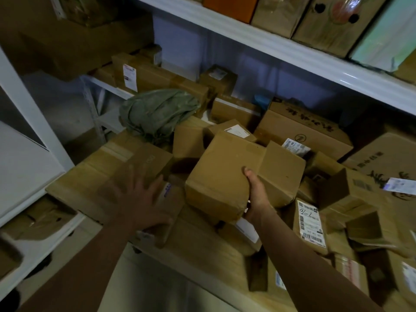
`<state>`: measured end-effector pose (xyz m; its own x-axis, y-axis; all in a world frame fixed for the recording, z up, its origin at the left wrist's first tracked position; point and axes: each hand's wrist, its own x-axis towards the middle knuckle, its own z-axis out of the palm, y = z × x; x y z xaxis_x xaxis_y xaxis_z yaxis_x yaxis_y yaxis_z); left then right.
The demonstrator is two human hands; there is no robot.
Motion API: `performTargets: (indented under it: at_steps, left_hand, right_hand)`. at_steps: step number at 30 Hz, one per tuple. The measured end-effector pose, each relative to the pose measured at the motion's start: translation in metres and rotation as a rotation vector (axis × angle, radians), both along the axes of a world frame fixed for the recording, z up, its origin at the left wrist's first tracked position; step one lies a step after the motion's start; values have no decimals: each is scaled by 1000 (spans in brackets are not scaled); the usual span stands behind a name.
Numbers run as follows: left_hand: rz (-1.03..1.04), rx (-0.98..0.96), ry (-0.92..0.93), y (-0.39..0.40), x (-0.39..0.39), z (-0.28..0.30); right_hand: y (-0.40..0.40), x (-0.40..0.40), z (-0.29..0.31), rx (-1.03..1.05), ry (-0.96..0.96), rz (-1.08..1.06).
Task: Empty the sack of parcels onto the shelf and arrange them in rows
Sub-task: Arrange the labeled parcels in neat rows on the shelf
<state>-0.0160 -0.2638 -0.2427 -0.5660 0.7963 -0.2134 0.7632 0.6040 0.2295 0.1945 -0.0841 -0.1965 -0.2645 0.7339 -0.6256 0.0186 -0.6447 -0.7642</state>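
Sack [157, 111] lies slumped and apparently emptied at shelf [225, 262] rear left; arranging step in hand. Left hand [144, 199], blurred, fingers spread flat over a low box [135, 163], holding nothing. Right hand [254, 194] grips the corner of a lifted carton [220, 176]. Next: find it a row slot. Jumbled parcels [310, 221] at right obstruct.

Crumpled green sack [157, 111] behind seemingly jumbled parcels [227, 174]

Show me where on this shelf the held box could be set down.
Bare room is scarce. The right hand grips the box over a jumble. Flattest patch: the big carton's top, between the green sack and the open left hand. Right of the box, parcels crowd together.
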Motion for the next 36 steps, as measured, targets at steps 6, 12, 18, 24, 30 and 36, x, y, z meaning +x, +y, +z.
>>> performTargets:
  at_steps: [6,12,18,24,30,36]
  left_hand:
    - [-54,11,-27,21,-9,-12]
    - [-50,155,113,58,14,1]
    - [-492,10,-11,119,142,6]
    - [-630,-233,32,117,153,-20]
    - [-548,-269,61,82,131,-14]
    - [-462,-316,52,67,129,6]
  right_hand:
    - [16,23,-3,21,85,-67]
    - [31,62,2,108,154,-157]
    - [42,98,25,340,-42,-201]
    - [52,129,25,414,-153,-216]
    - [53,122,25,493,-267,-214]
    - [43,117,14,719,-556,31]
